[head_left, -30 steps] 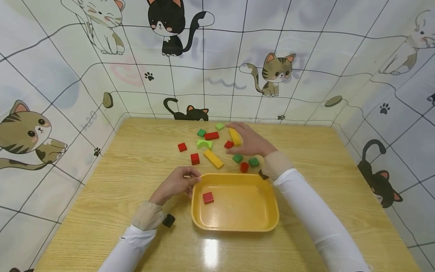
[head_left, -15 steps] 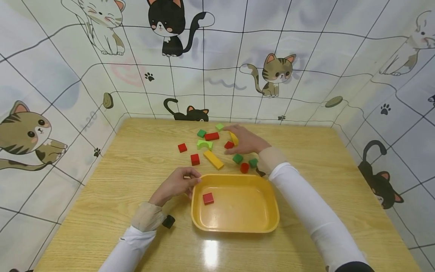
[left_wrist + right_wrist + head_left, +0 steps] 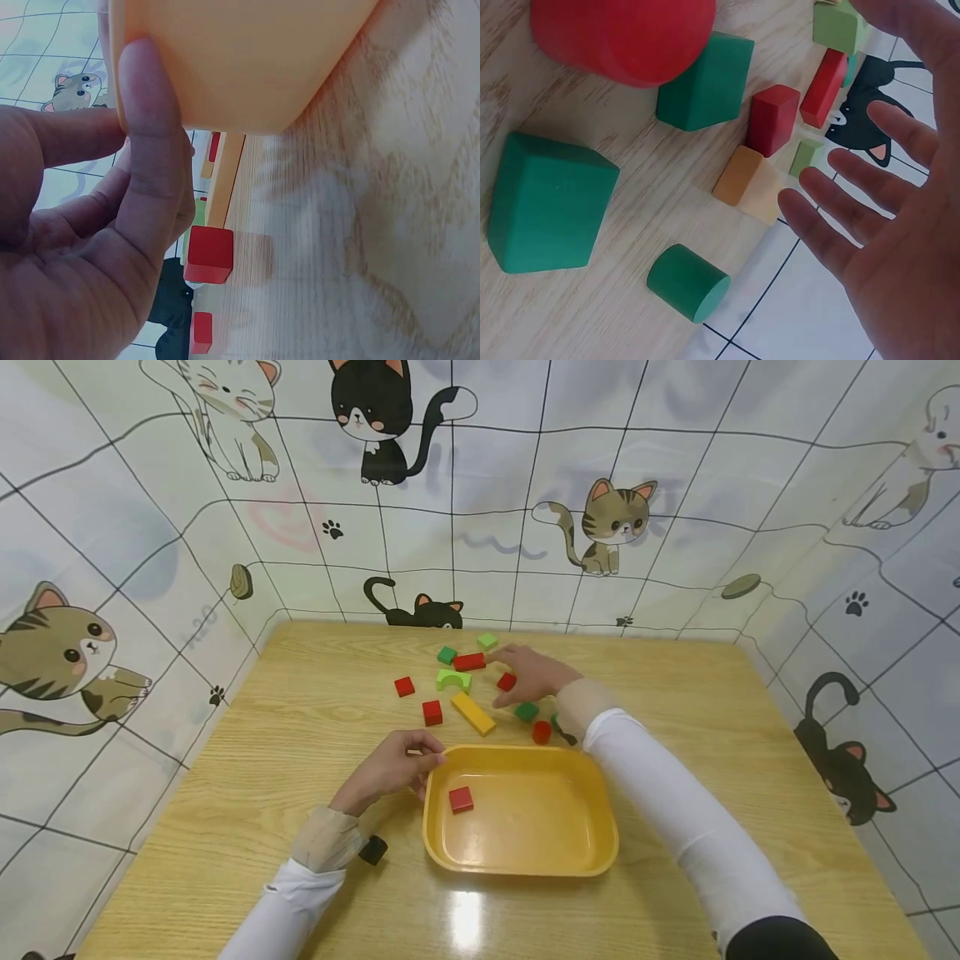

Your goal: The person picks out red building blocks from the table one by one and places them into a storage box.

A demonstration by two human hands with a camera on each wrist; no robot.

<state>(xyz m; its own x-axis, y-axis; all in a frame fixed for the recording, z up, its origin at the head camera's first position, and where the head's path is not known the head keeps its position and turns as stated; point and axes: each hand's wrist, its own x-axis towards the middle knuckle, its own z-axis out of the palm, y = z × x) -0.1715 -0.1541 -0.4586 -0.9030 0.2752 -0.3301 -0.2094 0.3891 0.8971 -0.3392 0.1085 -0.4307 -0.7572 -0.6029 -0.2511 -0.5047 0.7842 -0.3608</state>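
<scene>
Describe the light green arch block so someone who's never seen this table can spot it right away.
Start from the yellow tray on the wooden table. Just beyond its far edge lies a long yellow block, and near that block's far end sits the light green arch block. Its curved notch sets it apart from straight-edged neighbours, like the red bar behind it.

Pinching the yellow tray [image 3: 240,67] by its rim with the left hand [image 3: 105,247]. Looking past it at a red cube [image 3: 209,253], a yellow bar [image 3: 225,180] and a second red block [image 3: 202,333] on the wooden table [image 3: 360,225].
</scene>
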